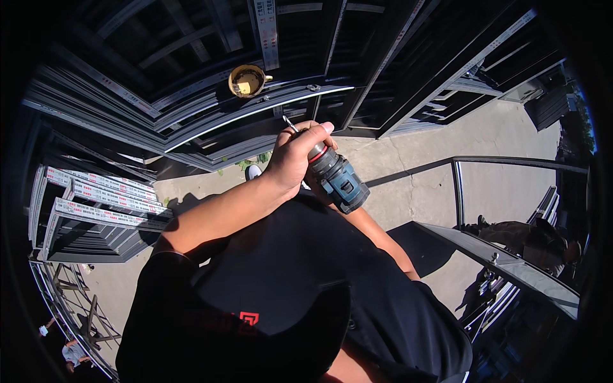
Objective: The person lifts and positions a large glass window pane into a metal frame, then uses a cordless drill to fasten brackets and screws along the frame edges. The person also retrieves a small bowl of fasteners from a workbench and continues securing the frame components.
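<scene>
Drill sits directly in front of my chest, held up between my two hands over the stacked frames. My left hand is closed around its front end, fingers wrapped over the chuck, thumb tip showing at the top. My right hand is hidden behind the drill body and the left wrist; only the right forearm shows rising to the grip, so I cannot tell how it is closed, though it appears to carry the handle. The drill's long axis runs from lower right to upper left, with the bit pointing up and away from me toward the frames. The bit tip lies just short of a bright frame edge, near but not visibly touching it. A round yellow cup rests on the frames beyond the tip and to its left, apart from it. The left hand is the nearer one to the bit and to the frames. The surface ahead is dark metal profile stacked in tilted layers, some with pale printed film. Below is bare concrete floor in hard sun. More frames lie at my left, and a glazed frame stands at my right. Another person stands far off at lower left.
</scene>
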A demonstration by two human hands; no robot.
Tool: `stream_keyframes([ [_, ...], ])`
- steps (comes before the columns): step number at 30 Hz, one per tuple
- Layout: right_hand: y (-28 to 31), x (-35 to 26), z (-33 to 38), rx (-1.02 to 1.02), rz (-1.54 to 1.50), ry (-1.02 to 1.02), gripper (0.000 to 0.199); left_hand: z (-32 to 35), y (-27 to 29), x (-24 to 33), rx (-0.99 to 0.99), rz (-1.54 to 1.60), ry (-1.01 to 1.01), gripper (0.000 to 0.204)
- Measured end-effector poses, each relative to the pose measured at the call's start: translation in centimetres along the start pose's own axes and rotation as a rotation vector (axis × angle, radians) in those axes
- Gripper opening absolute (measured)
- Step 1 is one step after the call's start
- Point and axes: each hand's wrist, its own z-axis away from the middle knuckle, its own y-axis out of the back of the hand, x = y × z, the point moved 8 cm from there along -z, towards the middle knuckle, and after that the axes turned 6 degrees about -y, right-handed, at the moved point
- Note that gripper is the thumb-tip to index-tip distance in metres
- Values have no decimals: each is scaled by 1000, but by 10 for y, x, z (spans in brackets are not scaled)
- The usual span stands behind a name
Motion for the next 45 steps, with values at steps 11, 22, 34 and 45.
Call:
stream_keyframes([
  [11, 21, -27, 12, 95, 279, 301, 28, 0, 8, -31, 102, 90, 109, 24],
  [22, 37, -10, 13, 132, 151, 151, 38, -8, -7, -42, 79, 111, 133, 21],
  [34, 51, -32, 1, 205, 250, 469, 29, -27, 2, -59, 118, 97, 164, 21],
  [45, 56, -40, -21, 213, 280, 506, 28, -62, 24, -48, 53, -130, -50, 55],
])
